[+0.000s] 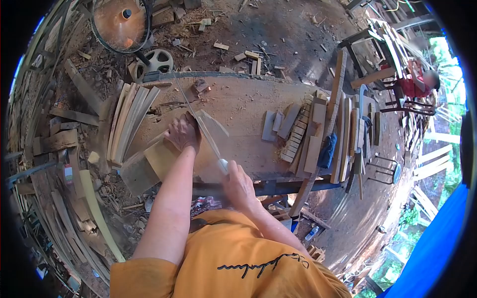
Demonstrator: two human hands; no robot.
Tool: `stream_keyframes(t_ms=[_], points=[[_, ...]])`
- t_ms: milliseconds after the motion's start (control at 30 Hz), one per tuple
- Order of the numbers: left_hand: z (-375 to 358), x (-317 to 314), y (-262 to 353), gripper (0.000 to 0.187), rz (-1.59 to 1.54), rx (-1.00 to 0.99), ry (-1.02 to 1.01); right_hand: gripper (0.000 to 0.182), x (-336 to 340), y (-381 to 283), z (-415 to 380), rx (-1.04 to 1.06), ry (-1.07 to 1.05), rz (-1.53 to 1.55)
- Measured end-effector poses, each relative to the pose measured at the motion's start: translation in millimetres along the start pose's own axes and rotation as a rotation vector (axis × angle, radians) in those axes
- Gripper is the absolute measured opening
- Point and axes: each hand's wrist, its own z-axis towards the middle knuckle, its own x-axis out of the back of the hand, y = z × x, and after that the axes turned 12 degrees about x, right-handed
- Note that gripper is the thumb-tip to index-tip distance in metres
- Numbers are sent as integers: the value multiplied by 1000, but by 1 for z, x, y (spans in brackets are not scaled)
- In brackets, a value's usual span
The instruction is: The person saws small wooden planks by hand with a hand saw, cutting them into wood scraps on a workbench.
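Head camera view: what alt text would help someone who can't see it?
A person's right hand grips what looks like a handsaw, its thin blade beside the left hand, which rests on wood on a workbench; wooden strips lie to the left and a fan stands beyond.

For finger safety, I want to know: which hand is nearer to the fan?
The left hand. It rests on wood on the workbench, nearer the fan beyond its far edge; the right hand grips the saw handle at the near edge.
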Motion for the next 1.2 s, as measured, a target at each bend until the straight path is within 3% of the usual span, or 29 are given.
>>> stream_keyframes(t_ms=[100, 167, 233, 367, 467, 533, 633, 767, 900, 1000, 1100, 1200], points=[[4, -12, -4, 30, 45, -19, 3, 27, -17, 2, 2, -22, -2, -47], [3, -22, -9, 29, 43, -66, 111, 28, -35, 7, 16, -20, 35, -38], [2, -12, -3, 29, 41, -36, 48, 29, -38, 10, 15, -13, 94, -27], [3, 27, 14, 30, 10, 46, -105, 25, -17, 12, -52, -24, 121, 3], [3, 13, 5, 32, -16, -14, -43, 24, -18, 18, -83, -86, 62, 12], [6, 5, 2, 34, -24, -32, -52, 26, -34, 19, -55, 14, 184, -4], [8, -10, -9, 38, -50, -39, -5, 26, -43, 11, -6, 7, 182, -13], [6, 11, 8, 40, -16, 16, -32, 25, -17, 9, -72, -32, 150, -22], [7, -6, -3, 41, -11, -32, 20, 27, -13, 17, -115, -59, 109, -20], [12, -18, -9, 42, -13, -69, 47, 27, -36, 18, -44, 19, 219, -16], [23, -37, -17, 40, -6, -143, 91, 29, -36, 15, -15, 19, 171, -7], [13, -7, 1, 36, -23, -14, -19, 27, -7, 11, -77, -9, 167, 40]])
